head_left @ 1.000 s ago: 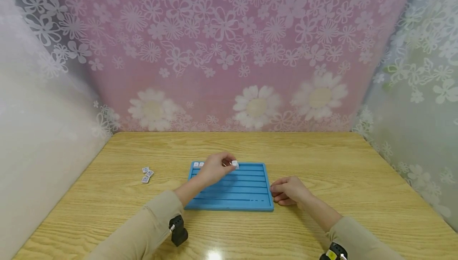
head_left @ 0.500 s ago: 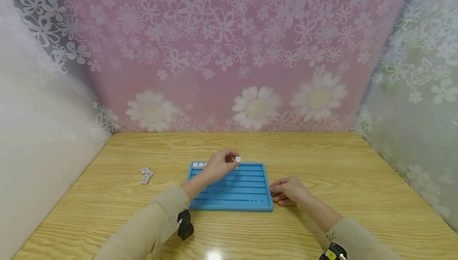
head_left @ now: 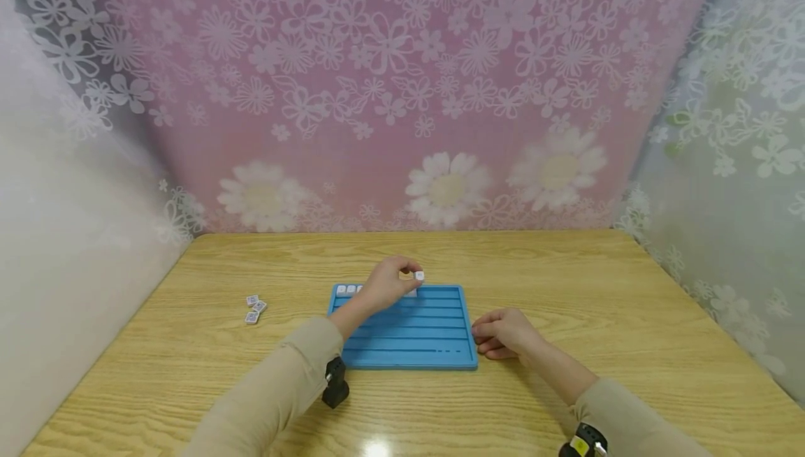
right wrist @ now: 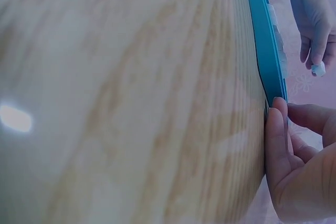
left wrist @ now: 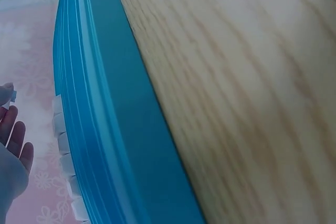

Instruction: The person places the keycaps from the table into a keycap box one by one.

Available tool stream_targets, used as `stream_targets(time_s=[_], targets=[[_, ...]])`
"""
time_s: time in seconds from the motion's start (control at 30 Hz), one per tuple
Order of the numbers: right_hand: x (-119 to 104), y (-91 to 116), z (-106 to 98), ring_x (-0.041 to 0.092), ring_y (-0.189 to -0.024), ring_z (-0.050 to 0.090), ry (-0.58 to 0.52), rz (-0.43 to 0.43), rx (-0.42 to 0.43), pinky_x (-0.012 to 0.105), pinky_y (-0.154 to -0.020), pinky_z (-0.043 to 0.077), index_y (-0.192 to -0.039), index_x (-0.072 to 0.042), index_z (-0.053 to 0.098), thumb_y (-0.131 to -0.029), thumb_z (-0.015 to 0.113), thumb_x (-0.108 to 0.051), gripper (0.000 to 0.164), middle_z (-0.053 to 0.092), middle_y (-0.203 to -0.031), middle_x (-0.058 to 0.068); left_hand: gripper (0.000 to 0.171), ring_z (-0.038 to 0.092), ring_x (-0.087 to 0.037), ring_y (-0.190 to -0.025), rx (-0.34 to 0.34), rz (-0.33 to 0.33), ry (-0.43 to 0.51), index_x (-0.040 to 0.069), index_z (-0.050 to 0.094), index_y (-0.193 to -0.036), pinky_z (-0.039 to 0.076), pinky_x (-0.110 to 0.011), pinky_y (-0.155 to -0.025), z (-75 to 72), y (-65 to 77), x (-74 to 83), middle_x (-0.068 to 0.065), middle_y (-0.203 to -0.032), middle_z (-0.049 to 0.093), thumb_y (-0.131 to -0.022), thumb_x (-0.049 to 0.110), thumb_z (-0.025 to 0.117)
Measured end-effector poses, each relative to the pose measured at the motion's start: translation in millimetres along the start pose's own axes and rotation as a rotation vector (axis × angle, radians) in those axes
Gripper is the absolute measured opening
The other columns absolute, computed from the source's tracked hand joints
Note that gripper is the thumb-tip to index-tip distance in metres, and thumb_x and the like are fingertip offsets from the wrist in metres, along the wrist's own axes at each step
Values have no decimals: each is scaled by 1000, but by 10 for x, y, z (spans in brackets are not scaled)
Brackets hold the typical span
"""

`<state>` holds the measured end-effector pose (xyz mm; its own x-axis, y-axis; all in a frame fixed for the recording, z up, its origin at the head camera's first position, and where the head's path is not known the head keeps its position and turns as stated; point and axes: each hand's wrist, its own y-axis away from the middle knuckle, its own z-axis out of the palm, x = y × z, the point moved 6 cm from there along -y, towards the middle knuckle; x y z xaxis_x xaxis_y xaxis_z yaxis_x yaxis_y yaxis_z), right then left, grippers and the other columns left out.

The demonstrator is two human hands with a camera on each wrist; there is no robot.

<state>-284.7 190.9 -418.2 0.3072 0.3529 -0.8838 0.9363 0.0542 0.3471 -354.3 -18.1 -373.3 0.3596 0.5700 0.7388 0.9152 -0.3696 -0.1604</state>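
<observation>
My left hand (head_left: 385,284) pinches a small white keycap (head_left: 419,276) between thumb and fingertips, raised over the far edge of a blue ridged tray (head_left: 409,335). Tapered white keycaps (left wrist: 64,143) stand side by side along the tray's far row, partly hidden behind that hand in the head view. At the tray's right side, my right hand (head_left: 508,335) holds the edge, its thumb and fingers (right wrist: 278,137) closed at the corner in the right wrist view.
Several loose white keycaps (head_left: 253,317) with dark markings lie in a small cluster on the wooden table (head_left: 207,366), left of the tray. A flowered pink cloth (head_left: 352,128) hangs behind the table, with pale cloth on both sides.
My left hand has risen a little and moved slightly away from me with the keycap, now above the tray's far row. The right hand keeps its place at the edge.
</observation>
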Motion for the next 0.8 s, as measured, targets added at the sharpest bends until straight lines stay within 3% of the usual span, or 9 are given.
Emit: stream_targets(time_s=[0.37,0.8], targets=[[2,8,11,14,-55,60,5,1,13,28,-52,52,-101,6,64,-86,63,-6,19,62,-70,9,14,51,-21,-101,-51,-3,-16,13,67,-101,44,-37,-83,185,-68,-63,-4,-108,58,-88,18,65],[12,7,12,13,-54,59,-6,5,26,27,-51,52,-101,6,63,-85,63,-5,19,61,-71,9,17,54,-25,-108,-50,-28,-48,11,69,-102,46,-39,-85,207,-76,-126,-7,-113,58,-88,18,66]])
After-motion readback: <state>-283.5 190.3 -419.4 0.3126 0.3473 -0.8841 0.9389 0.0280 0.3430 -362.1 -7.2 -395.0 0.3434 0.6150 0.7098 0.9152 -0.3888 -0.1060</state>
